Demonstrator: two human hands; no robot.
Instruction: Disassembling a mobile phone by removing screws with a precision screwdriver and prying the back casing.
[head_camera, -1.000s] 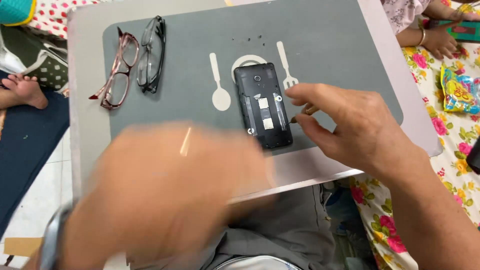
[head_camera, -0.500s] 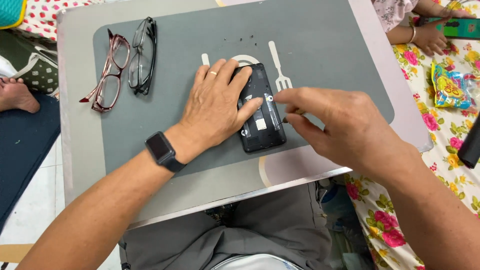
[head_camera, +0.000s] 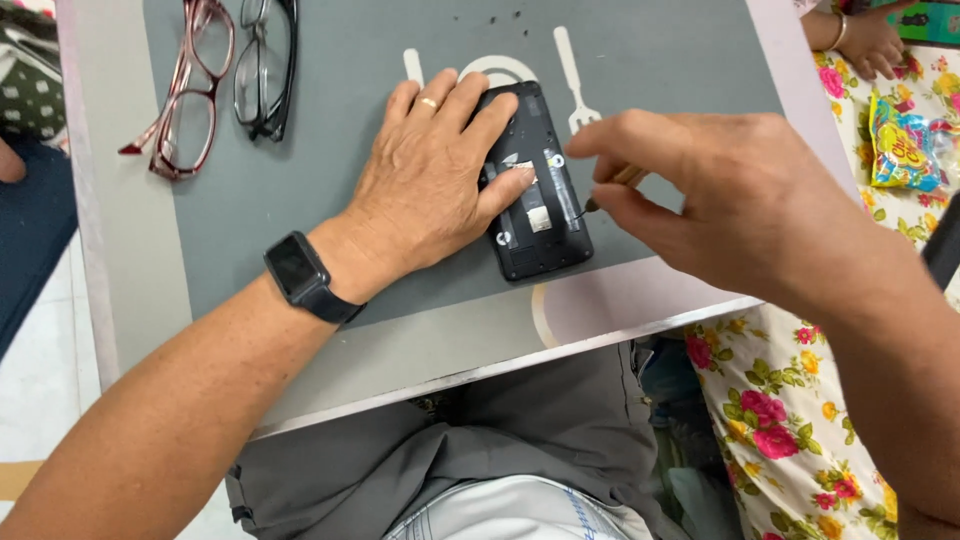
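Note:
A black phone (head_camera: 540, 215) with its back cover off lies face down on a grey tray table (head_camera: 350, 210). My left hand (head_camera: 435, 175), with a ring and a black wrist watch, lies flat on the phone's left side and pins it down. My right hand (head_camera: 720, 195) pinches a thin tool (head_camera: 610, 190) with a light wooden handle. Its dark tip touches the phone's right edge.
Two pairs of glasses, one red-framed (head_camera: 190, 95) and one black-framed (head_camera: 265, 60), lie at the table's far left. A floral cloth (head_camera: 790, 400) and a colourful snack packet (head_camera: 900, 140) are on the right. Another person's hand (head_camera: 870, 40) shows at the top right.
My left hand came up from a blur near the camera and settled flat on the phone. My right hand closed in with the tool against the phone's right edge.

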